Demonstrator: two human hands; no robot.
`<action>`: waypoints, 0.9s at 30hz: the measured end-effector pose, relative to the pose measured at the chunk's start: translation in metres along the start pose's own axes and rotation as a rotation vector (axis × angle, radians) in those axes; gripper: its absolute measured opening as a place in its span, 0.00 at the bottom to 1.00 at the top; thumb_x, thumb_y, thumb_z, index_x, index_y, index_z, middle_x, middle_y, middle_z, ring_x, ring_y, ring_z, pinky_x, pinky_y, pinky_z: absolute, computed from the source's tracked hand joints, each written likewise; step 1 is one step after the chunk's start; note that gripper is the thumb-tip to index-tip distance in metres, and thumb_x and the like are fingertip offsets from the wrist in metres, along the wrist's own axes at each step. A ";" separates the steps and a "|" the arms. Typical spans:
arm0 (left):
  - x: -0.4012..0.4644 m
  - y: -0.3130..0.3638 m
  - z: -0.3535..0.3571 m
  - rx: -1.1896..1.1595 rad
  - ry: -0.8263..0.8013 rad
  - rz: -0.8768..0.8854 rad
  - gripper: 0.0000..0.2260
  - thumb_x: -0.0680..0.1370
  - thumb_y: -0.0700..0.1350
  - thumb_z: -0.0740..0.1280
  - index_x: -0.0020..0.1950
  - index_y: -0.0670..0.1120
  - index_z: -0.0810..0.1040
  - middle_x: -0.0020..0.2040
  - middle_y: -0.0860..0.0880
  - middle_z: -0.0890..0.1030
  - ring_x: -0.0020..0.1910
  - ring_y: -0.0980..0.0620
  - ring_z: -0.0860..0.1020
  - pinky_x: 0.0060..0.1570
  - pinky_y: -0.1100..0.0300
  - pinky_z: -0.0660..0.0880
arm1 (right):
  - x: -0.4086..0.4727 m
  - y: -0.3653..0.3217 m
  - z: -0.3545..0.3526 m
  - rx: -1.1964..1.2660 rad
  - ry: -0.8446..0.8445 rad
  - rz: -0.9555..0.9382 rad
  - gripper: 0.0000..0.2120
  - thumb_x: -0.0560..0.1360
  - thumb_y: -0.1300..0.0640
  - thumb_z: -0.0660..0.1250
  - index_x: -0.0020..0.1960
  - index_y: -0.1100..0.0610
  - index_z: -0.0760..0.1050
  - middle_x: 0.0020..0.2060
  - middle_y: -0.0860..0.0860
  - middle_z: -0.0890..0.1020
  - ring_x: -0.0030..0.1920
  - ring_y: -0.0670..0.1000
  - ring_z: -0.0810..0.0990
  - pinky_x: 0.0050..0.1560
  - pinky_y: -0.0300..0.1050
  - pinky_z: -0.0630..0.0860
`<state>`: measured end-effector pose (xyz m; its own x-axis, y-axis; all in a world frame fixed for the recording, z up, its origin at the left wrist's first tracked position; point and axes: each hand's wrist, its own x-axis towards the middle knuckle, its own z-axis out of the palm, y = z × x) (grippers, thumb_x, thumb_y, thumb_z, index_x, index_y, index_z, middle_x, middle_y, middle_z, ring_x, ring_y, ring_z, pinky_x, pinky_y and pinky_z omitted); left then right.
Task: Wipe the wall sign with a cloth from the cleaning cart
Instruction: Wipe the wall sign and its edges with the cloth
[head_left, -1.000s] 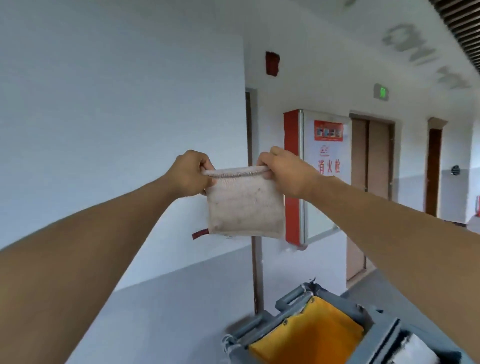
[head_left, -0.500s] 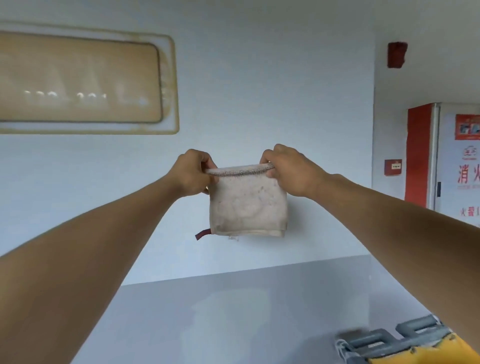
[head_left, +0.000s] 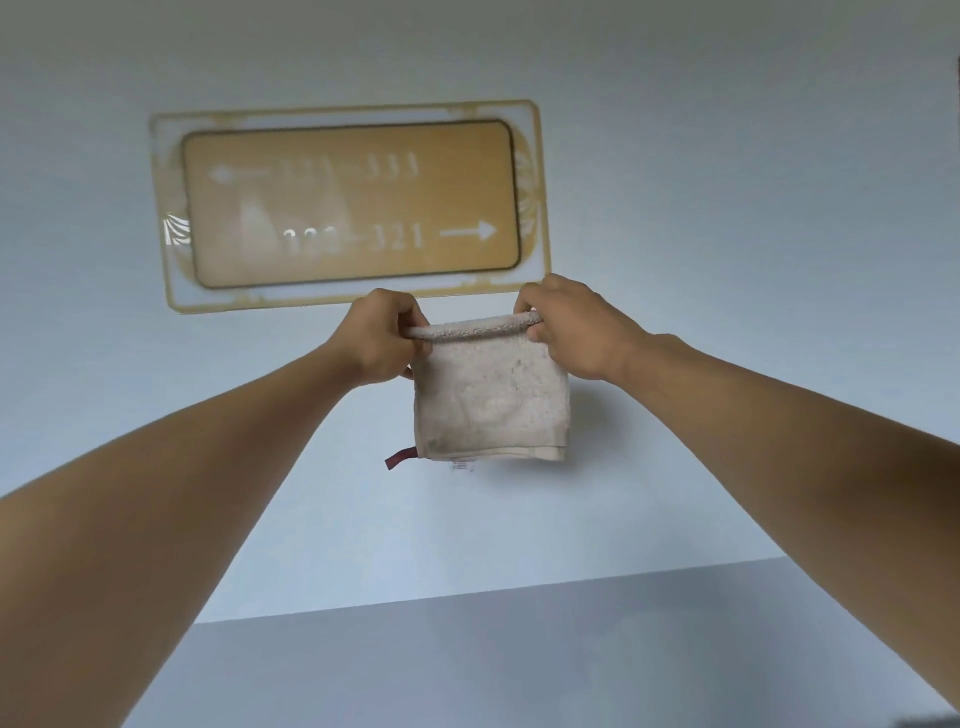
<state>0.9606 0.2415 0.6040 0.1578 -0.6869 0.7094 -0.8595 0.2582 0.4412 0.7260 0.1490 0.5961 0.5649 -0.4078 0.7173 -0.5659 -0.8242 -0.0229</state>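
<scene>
Wall (head_left: 727, 208): pale above, grey band low down. Sign (head_left: 350, 205) on wall: tan panel, dark outline, gold ornate frame, white arrows and blurred numbers. Cloth (head_left: 491, 395) just below sign's lower right edge: folded square, off-white, soiled, dark red tab at lower left corner. Left hand (head_left: 382, 338) and right hand (head_left: 569, 327) each pinch a top corner; cloth hangs between them.

Left hand (head_left: 382, 338) and right hand (head_left: 574, 327) grip the cloth (head_left: 491, 400) — folded, hanging — just below the wall sign (head_left: 350, 202).
</scene>
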 end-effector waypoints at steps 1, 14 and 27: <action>0.000 -0.009 -0.011 0.012 0.000 0.001 0.06 0.72 0.29 0.68 0.40 0.39 0.78 0.37 0.42 0.80 0.38 0.41 0.84 0.36 0.50 0.84 | 0.008 -0.010 0.007 0.003 -0.006 -0.001 0.19 0.78 0.70 0.60 0.64 0.53 0.71 0.56 0.48 0.69 0.52 0.46 0.78 0.53 0.52 0.78; 0.005 -0.045 -0.060 0.054 0.049 0.043 0.06 0.73 0.31 0.68 0.42 0.41 0.80 0.37 0.42 0.81 0.36 0.44 0.84 0.34 0.51 0.84 | 0.052 -0.048 0.032 0.008 0.005 -0.040 0.17 0.79 0.69 0.60 0.63 0.52 0.70 0.52 0.46 0.67 0.49 0.45 0.74 0.45 0.47 0.74; 0.023 -0.031 -0.045 -0.158 0.159 -0.023 0.03 0.75 0.37 0.67 0.43 0.41 0.81 0.38 0.44 0.79 0.38 0.42 0.82 0.32 0.46 0.83 | 0.068 -0.036 0.031 0.096 0.101 0.098 0.10 0.81 0.62 0.62 0.62 0.57 0.73 0.58 0.52 0.73 0.56 0.52 0.75 0.55 0.46 0.74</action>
<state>1.0126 0.2481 0.6316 0.2615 -0.5815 0.7704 -0.7696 0.3560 0.5300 0.8037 0.1385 0.6239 0.4442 -0.4503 0.7745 -0.5522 -0.8184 -0.1591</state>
